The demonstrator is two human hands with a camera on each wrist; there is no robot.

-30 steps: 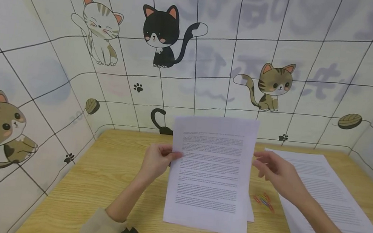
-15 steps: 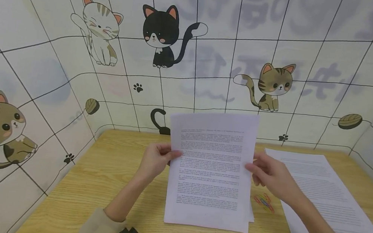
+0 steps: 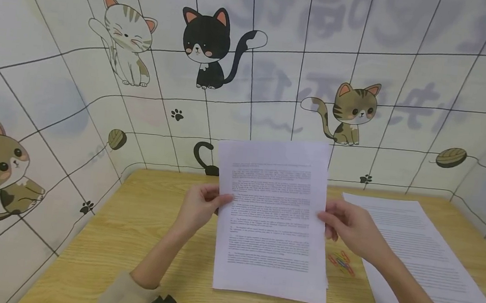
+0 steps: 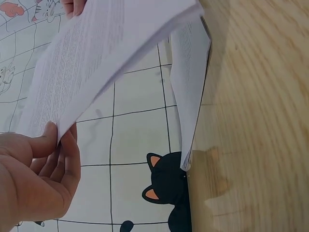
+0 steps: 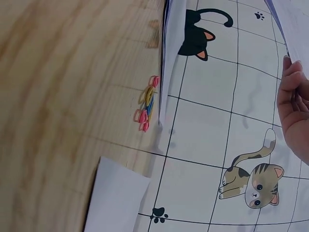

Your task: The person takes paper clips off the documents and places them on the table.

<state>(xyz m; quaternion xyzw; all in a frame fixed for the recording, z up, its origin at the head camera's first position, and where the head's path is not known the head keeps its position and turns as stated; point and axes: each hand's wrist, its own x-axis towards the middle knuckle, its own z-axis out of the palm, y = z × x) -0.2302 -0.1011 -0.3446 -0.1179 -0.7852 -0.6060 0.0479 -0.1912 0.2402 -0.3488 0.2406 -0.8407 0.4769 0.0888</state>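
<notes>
A printed stack of paper (image 3: pixel 269 213) stands upright between both hands, raised in front of me. My left hand (image 3: pixel 201 206) pinches its left edge, thumb on the printed face and fingers behind. At the right edge my right hand (image 3: pixel 347 227) pinches it the same way. The left wrist view shows the left hand (image 4: pixel 46 169) gripping the sheets along their edge. In the right wrist view the right hand (image 5: pixel 294 104) has its fingertips at the paper's edge. Behind the held sheets, another batch of paper (image 4: pixel 190 72) lies on the table, mostly hidden in the head view.
Several coloured paper clips (image 3: pixel 341 262) lie on the wooden table (image 3: pixel 125 257), right of the held sheets. Farther right lies another printed paper (image 3: pixel 427 260), partly under the right forearm. A wall (image 3: pixel 274 110) with cat drawings closes off the back.
The right hand, apart from the paper's right edge a second ago, has come in to pinch it. The sheets have risen slightly, and the head view has shifted a little.
</notes>
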